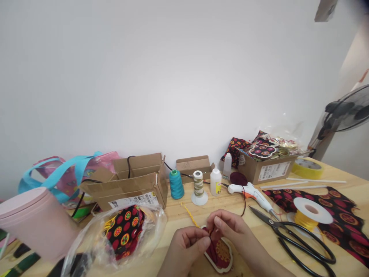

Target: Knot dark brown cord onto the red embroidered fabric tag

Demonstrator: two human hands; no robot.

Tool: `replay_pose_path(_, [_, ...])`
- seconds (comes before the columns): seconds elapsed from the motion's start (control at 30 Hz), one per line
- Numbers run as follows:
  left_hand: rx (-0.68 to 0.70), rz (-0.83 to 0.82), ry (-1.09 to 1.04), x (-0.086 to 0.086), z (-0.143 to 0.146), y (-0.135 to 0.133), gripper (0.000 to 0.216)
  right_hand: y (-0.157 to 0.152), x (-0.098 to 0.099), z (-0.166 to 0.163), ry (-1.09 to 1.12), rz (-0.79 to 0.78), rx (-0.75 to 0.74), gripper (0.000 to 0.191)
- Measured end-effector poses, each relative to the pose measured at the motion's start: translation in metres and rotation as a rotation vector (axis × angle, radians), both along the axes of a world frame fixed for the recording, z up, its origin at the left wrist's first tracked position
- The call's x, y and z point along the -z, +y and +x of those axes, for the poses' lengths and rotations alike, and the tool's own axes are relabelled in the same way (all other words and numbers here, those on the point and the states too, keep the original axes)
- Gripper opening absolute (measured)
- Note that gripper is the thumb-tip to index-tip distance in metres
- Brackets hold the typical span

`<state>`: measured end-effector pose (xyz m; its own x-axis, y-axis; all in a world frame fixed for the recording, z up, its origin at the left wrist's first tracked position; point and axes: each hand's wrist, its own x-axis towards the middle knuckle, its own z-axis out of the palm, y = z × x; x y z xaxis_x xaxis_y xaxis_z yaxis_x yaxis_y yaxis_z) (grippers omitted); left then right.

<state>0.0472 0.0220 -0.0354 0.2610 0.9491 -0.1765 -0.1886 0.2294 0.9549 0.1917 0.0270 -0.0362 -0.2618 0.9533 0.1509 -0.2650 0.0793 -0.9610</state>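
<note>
My left hand [187, 246] is closed in a pinch at the front middle of the table. Close beside it, my right hand [230, 231] is pinched too. Between the fingertips runs thin dark red cord, partly hidden by the fingers. Just below lies a small dark red patterned fabric piece [222, 254] with a pale edging; my hands cover part of it. A yellow cord [189, 214] stretches away from its top. Behind my right hand sits a ball of dark red cord [238, 178], its loose strand curving down towards that hand.
To the right lie black-handled scissors [302, 240], a white glue gun [253, 194], a spool of yellow ribbon [313, 210] and patterned cloth [341, 207]. Behind stand a teal thread cone [177, 185] and a glue bottle [215, 182]. Left are a plastic bag [157, 219] and pink bin [37, 223].
</note>
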Motion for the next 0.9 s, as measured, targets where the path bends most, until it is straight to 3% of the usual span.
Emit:
replay_pose_path(0.23, [-0.039,-0.065,-0.038,-0.001,-0.006,0.003,0.026,-0.003,0.013,-0.009,0.047,-0.097,-0.207,0.038])
replay_pose_path(0.43, [-0.063,-0.073,-0.008,0.001,-0.005,0.004,0.030,-0.001,0.017,-0.009,-0.121,-0.152,-0.141,0.035])
replay_pose_path(0.57, [-0.115,-0.149,-0.144,0.001,-0.008,0.005,0.029,-0.001,0.015,-0.005,-0.231,-0.130,-0.046,0.039])
replay_pose_path(0.7, [-0.071,-0.210,-0.298,0.002,-0.010,0.005,0.030,-0.007,0.006,-0.005,-0.326,-0.039,-0.034,0.036])
replay_pose_path(0.9, [-0.045,-0.185,-0.326,0.008,-0.010,0.006,0.030,-0.013,-0.002,-0.006,-0.486,0.272,-0.109,0.033])
